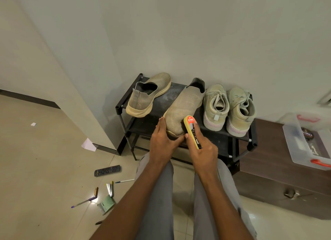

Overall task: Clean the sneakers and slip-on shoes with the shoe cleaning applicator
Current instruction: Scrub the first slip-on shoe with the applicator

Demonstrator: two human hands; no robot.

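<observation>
On top of a black shoe rack (119,108) stand two beige slip-on shoes and a pair of pale green sneakers (229,108). My left hand (162,140) grips the toe of the nearer slip-on shoe (182,111), which points toward me. My right hand (203,151) holds a yellow shoe cleaning applicator (192,130) with an orange label, pressed against the right side of that toe. The other slip-on shoe (148,94) rests at the rack's left, heel toward me. The sneakers sit side by side at the right, heels toward me.
A dark wooden chest (279,182) at the right carries a clear plastic box (308,143). On the tiled floor at the left lie a remote control (107,170), pens (84,202), a green pad (107,203) and paper scraps. A wall stands right behind the rack.
</observation>
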